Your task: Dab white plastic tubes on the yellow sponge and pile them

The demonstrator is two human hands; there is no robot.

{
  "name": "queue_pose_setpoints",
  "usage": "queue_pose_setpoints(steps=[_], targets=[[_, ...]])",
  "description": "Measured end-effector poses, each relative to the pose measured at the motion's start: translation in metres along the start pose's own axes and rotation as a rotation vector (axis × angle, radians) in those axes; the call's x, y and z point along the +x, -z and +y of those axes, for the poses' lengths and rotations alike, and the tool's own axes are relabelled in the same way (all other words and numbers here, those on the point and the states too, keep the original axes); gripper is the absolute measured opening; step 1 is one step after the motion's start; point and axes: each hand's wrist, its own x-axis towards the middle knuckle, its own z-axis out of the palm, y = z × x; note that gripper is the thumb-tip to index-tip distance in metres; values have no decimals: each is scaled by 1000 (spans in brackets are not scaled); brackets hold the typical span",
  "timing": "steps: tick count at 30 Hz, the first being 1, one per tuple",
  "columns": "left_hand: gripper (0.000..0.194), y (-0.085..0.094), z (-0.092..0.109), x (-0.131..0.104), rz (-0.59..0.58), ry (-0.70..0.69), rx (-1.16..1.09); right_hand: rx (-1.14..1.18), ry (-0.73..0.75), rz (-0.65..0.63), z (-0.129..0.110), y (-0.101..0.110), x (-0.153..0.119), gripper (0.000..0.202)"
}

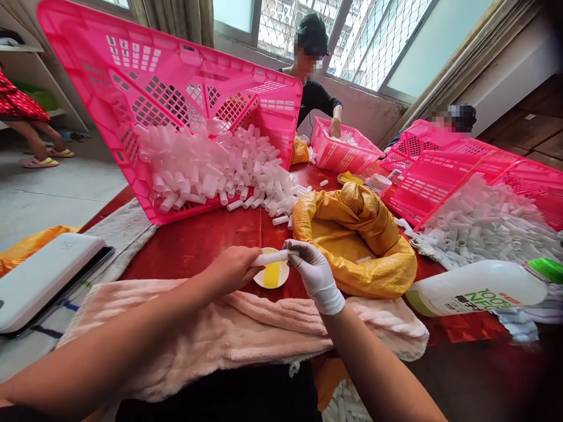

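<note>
My bare left hand (pixel 233 268) is closed around one end of a short white plastic tube (pixel 271 258). At the tube's other end, my right hand (pixel 313 271), in a white glove, pinches it with thumb and fingers. Just below the tube a small white bowl (pixel 281 282) holds something flat and yellow (pixel 271 274). Beyond my hands a tipped pink basket (pixel 211 64) spills a heap of similar tubes (pixel 237 170) onto the red table (pixel 193 243). Right of my right hand stands a yellow woven sack (pixel 382 272), its rim rolled down.
A pink fleece cloth (pixel 246 334) covers the table's near edge. A large bottle (pixel 475 290) lies at right, before another tube heap (pixel 492 225). A white device (pixel 48 275) rests at left. Across the table a person (pixel 314 88) reaches into a pink basket (pixel 347 149).
</note>
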Motion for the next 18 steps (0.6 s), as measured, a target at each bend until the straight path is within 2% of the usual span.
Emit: queue_pose_setpoints(steps=[4,7,12,15,18], targets=[[22,1,-1,1,5,-27,69,143,-199,97,0,-2,4,28],[22,1,-2,3,28,-51,109,205,-273,141,1,-2,5,30],[25,4,1,4,35,4,178,230,-216,176,4,-1,3,28],[21,4,2,4,10,-6,179,187,-223,155,7,-3,0,27],[21,-1,2,4,-16,-30,181,71,-112,98,6,-7,-6,22]])
